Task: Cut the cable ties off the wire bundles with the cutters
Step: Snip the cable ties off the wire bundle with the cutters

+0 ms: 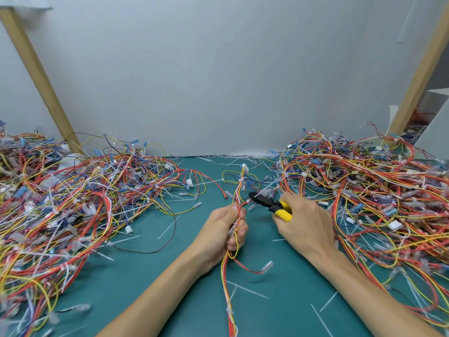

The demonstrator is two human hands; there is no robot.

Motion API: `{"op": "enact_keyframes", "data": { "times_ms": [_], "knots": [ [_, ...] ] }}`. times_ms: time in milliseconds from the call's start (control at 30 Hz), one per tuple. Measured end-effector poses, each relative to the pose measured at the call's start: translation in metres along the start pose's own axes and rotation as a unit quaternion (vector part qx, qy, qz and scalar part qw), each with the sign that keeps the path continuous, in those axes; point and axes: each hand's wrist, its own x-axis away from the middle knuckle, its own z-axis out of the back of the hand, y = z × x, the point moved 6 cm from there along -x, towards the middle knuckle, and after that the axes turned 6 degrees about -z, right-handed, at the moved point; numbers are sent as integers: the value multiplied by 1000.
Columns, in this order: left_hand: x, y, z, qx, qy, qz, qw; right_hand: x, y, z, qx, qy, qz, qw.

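My left hand (224, 231) grips a thin wire bundle (239, 188) of red, yellow and white wires, held upright over the green mat. The bundle's lower end trails toward me, with a white cable tie (229, 310) round it. My right hand (305, 221) holds the cutters (269, 203) by their yellow handles. Their black jaws point left and reach the bundle just above my left fingers. Whether the jaws touch a tie is too small to tell.
A big heap of tangled wires (73, 207) covers the left of the green mat (145, 288). Another heap (379, 190) fills the right. Cut white ties (250, 291) lie scattered between my arms. A white wall and two slanted wooden posts (38, 76) stand behind.
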Motion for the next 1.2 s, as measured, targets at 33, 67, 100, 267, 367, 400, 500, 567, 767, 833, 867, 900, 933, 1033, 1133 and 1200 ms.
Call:
{"op": "enact_keyframes", "data": {
  "times_ms": [33, 67, 100, 267, 367, 400, 500, 567, 767, 833, 867, 900, 933, 1033, 1133, 1200],
  "knots": [
    [0, 1, 0, -9, 14, -4, 1000, -1, 0, 2, -12, 22, 7, 1000],
    [0, 1, 0, -17, 24, -8, 1000, -1, -1, 3, -21, 36, 9, 999],
    [1, 2, 0, -22, 32, -12, 999, -2, -1, 3, -24, 43, 4, 999],
    [-2, 2, 0, -20, 29, -28, 999, -2, 2, -1, 49, 56, -16, 997],
    [-5, 2, 0, 25, 0, -13, 1000, -2, 4, -2, 84, 58, -27, 994],
    [-6, 2, 1, 38, -15, -4, 999, -2, 5, -2, 85, 63, -35, 994],
    [-7, 2, 6, 52, -61, 31, 996, -1, 8, 1, 74, 76, -54, 993],
    [-10, 0, 9, 38, -71, 50, 995, -2, 9, 2, 55, 87, -59, 993],
    [-12, -1, 8, 54, -89, 40, 994, -4, 14, 7, -49, 111, -70, 990],
    [-12, 0, 9, 86, -96, 54, 990, -4, 15, 8, -71, 109, -66, 989],
    [-11, 0, 9, 111, -104, 68, 986, -4, 14, 7, -72, 105, -64, 990],
    [-10, 0, 9, 135, -115, 80, 981, -4, 14, 7, -71, 100, -63, 990],
    [-9, 0, 9, 151, -126, 89, 976, -4, 14, 7, -72, 96, -64, 991],
    [-5, 3, 7, 156, -148, 94, 972, -4, 14, 7, -89, 87, -72, 990],
    [0, 7, 2, 160, -211, 98, 959, -4, 16, 7, -110, 77, -85, 987],
    [6, 10, -2, 185, -273, 114, 937, -6, 17, 6, -117, 76, -89, 986]
  ]
}}
